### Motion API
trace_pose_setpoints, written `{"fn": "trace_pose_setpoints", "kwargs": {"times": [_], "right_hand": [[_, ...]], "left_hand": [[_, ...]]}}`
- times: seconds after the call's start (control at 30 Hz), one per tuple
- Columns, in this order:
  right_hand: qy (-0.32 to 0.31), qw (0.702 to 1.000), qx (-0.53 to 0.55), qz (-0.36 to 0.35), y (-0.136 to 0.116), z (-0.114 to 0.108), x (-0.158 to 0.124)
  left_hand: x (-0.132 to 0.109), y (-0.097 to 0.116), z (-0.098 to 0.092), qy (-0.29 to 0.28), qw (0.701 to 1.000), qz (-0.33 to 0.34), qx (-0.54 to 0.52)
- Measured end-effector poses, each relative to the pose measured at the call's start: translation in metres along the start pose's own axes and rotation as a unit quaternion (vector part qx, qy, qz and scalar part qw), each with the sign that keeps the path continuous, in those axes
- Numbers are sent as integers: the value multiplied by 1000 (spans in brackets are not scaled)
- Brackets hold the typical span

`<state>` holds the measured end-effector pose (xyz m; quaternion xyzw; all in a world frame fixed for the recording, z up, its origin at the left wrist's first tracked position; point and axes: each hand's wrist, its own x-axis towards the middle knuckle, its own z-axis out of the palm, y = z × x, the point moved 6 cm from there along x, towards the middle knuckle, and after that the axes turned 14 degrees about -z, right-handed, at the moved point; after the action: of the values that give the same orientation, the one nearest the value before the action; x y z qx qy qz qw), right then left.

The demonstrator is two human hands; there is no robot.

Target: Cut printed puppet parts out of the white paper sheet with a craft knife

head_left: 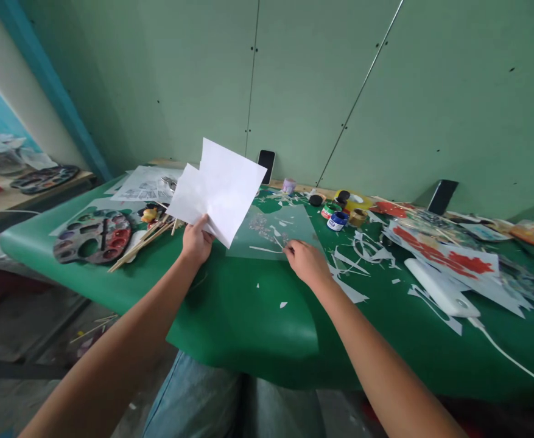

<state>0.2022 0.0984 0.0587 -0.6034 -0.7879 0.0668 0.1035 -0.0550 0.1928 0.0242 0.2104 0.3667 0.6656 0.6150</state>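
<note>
My left hand [197, 242] grips a folded or cut sheet of white paper [230, 185] by its lower edge, thumb on the face toward me, holding it raised above the table. My right hand [304, 260] is closed in a pinch low over a clear plastic sheet [243, 246]. A thin pale sliver shows at its fingertips, too small to make out. Beneath and beside that hand lie paper scraps [267, 249] on the plastic sheet, and more cut strips [351, 263] lie to its right on the green table cover [248, 322].
Open paint jars [337, 221] stand behind my right hand. A phone [267, 165] leans on the wall, another phone [442, 196] farther right. Left are a paint palette [94, 237] and wooden sticks [143, 243]. At right lie a white corded device [440, 291] and red-painted paper [449, 252].
</note>
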Motion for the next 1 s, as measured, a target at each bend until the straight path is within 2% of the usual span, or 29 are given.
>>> {"fn": "trace_pose_setpoints", "kwargs": {"times": [0.1,0.17,0.3,0.37,0.43,0.57,0.67,0.77,0.9,1.0], "right_hand": [[-36,999,21,-11,-7,-16,-43],[-88,995,38,-2,-6,-19,-82],[-226,967,-20,119,18,-11,-153],[-209,964,-2,162,30,-8,-166],[-156,968,10,197,40,-9,-163],[-32,967,-84,239,53,-13,-137],[-5,965,-98,241,60,-3,-123],[7,965,-102,241,69,6,-118],[23,959,-111,259,88,7,-116],[30,954,-105,278,106,1,-112]], "left_hand": [[3,-1,-2,0,1000,0,0],[4,-1,-2,-1,1000,-3,1],[2,-1,4,-11,1000,-7,6],[-1,0,8,-20,1000,-6,14],[-5,0,12,-30,999,-6,32],[-6,1,13,-35,996,5,85],[-5,5,13,-36,989,34,137],[-11,10,21,-52,975,86,200],[-47,13,47,-118,926,165,318],[-95,3,65,-223,858,197,419]]}}
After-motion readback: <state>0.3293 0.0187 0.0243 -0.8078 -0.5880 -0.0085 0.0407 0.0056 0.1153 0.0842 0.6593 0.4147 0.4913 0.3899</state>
